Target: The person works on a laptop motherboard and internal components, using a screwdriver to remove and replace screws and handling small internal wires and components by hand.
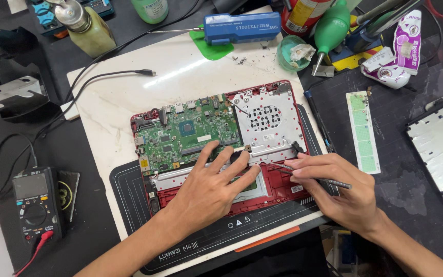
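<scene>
Pressing flat on the lower half of an opened red laptop chassis (283, 191), the left hand (208, 187) spreads its fingers wide across the silver bracket and the dark panel beneath them; it grips nothing, and the open palm seems there to steady the shell so that it does not slide on the black work mat (129, 197). The right hand (342, 190) is closed in a pinch around a slim metal screwdriver (314, 177), thumb and forefinger close to the tip end, the knurled handle sticking out to the right over the knuckles. Held that low and near the point, the tool looks set for fine, controlled work at the seam just right of the left fingertips.

The laptop lies bottom-up with its cover off, in the middle of the bench, partly on the mat and partly on a pale marble-patterned board (108, 102). Its green motherboard (185, 136) fills the upper left of the shell, dotted with chips and a row of ports along the top edge. To the right sits a silver perforated metal plate (265, 120) with a round grille of holes. The red plastic frame shows all around the rim.

A black multimeter (34, 202) lies well apart at the left, and a green strip-shaped circuit board (363, 131) rests to the right of the laptop.
</scene>
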